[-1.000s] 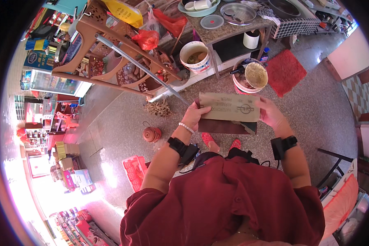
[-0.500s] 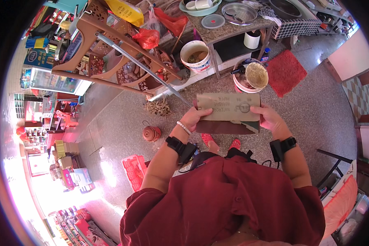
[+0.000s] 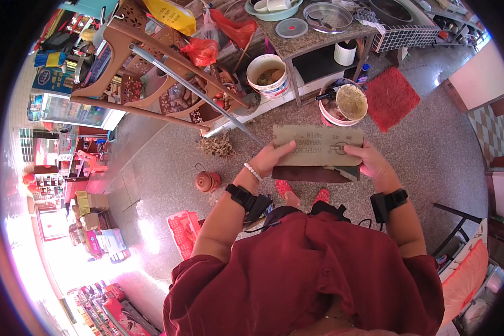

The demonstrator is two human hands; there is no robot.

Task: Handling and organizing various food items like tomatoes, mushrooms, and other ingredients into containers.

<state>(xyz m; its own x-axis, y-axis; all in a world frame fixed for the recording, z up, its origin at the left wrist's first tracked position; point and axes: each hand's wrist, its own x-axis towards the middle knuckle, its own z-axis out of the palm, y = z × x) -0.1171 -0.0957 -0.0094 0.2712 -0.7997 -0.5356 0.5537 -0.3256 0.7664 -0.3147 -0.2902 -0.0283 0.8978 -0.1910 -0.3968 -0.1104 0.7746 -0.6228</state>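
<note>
Between my two hands is a sheet of sandpaper (image 3: 313, 151), held out in front of me above the floor. Its tan printed backing faces up, and a dark reddish-brown strip shows along the side nearer me, with a torn, ragged edge at the right. My left hand (image 3: 273, 157) grips the left end, thumb lying on top of the backing. At the right end my right hand (image 3: 371, 158) pinches the sheet, thumb also on top. The fingers beneath are hidden by the sheet.
Ahead stand a white bucket (image 3: 267, 77) and a pinkish bucket (image 3: 350, 103) by a stone-topped counter (image 3: 313, 45). A brown shelf rack (image 3: 168, 73) is at the far left. On the floor are a red mat (image 3: 391, 99), a reddish-brown lidded pot (image 3: 208, 181) and a red plastic basket (image 3: 183, 232).
The sandpaper has shifted slightly right, along with both hands. My left thumb now reaches farther up and over the sheet, and less of the dark strip shows.
</note>
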